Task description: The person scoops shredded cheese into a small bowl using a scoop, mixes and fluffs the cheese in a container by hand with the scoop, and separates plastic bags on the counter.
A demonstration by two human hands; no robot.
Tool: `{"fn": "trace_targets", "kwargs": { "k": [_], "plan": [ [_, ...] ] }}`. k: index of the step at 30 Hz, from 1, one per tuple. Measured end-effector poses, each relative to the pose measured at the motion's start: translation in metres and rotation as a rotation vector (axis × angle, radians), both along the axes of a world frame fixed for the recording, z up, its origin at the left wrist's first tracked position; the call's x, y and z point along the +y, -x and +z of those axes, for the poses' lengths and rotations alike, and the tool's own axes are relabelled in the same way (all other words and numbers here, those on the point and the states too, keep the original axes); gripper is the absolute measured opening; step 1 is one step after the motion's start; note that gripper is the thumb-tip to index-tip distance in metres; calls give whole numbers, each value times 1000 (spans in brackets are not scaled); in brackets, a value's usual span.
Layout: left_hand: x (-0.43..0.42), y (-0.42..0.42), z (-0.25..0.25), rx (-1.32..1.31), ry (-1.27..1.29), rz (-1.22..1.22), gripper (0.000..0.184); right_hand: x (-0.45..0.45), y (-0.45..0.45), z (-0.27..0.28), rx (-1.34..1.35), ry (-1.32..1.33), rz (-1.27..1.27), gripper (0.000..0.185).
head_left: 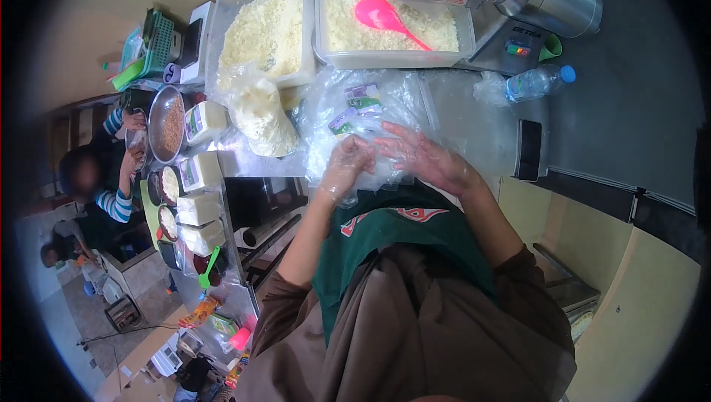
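Observation:
Clear plastic bags (pixel 322 102) with printed purple and green labels (pixel 363 97) lie in a pile at the front of the metal worktop. Over the pile's near edge, my left hand (pixel 348 167) has its fingers curled together on thin clear plastic. My right hand (pixel 426 156) is just to the right, palm turned inward, fingers spread and apart, with clear film close around them. Both hands look covered by thin transparent plastic. Left of the pile stands a bag of pale powder (pixel 261 117).
Two tubs of white crumbly stuff (pixel 270 31) (pixel 337 31) stand behind, one with a pink scoop (pixel 381 15). A metal machine (pixel 548 2) and a bottle (pixel 535 83) are right. Leftward are a bowl (pixel 167 124), white packs (pixel 200 172), a green spoon (pixel 209 268) and a co-worker's hands (pixel 133 143).

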State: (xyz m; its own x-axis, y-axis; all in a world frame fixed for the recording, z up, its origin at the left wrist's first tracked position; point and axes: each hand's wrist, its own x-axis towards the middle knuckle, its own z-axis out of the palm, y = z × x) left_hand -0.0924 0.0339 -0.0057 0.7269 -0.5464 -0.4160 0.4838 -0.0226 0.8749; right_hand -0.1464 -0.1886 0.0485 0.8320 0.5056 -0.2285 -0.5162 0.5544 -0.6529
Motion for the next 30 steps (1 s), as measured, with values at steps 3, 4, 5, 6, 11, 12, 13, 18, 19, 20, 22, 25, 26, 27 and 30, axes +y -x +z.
{"fn": "trace_targets", "kwargs": {
  "k": [3, 4, 5, 6, 11, 12, 13, 18, 19, 20, 22, 25, 26, 27, 30],
  "plan": [
    [12, -2, -10, -59, -119, 0, 12, -10, 2, 3, 11, 20, -7, 78],
    [14, -4, -9, 25, -51, 89, 11, -11, 3, 2, 11, -29, -50, 77],
    [14, -5, -9, 108, 18, 177, 11, -11, 3, 3, 13, -28, -52, 77],
    [12, -2, -10, 111, 20, 174, 11, -9, 3, 4, 49, -60, -100, 77],
    [-6, 1, 12, 56, 39, -19, 11, 3, -1, 2, -54, -40, -64, 76],
    [-5, -1, 12, -16, -10, -80, 13, 1, -1, 2, -63, -5, -48, 75],
    [-4, -1, 11, -14, -10, -83, 13, 0, 0, 1, -69, 30, -34, 75],
    [-2, -1, 14, -281, -329, -276, 13, -1, -1, -5, -50, 3, -15, 71],
    [-1, -1, 12, -281, -329, -277, 13, -2, -1, -7, -68, -8, -8, 70],
    [0, -1, 10, -433, -397, -326, 15, -4, 0, -6, -68, -9, -8, 70],
    [1, -3, 12, -585, -465, -376, 16, -11, 1, -4, 16, -23, 11, 70],
    [4, -11, 13, -582, -518, -354, 14, -26, 2, -1, 112, -11, -25, 65],
    [7, -12, 2, -428, -405, -258, 14, -25, 0, -3, 113, -11, -25, 65],
    [10, -11, -8, -276, -290, -163, 14, -21, -1, -7, 85, -125, -125, 66],
    [-14, 2, 12, 134, 32, 62, 13, -5, -8, -13, 43, -311, -268, 67]
  ]
}}
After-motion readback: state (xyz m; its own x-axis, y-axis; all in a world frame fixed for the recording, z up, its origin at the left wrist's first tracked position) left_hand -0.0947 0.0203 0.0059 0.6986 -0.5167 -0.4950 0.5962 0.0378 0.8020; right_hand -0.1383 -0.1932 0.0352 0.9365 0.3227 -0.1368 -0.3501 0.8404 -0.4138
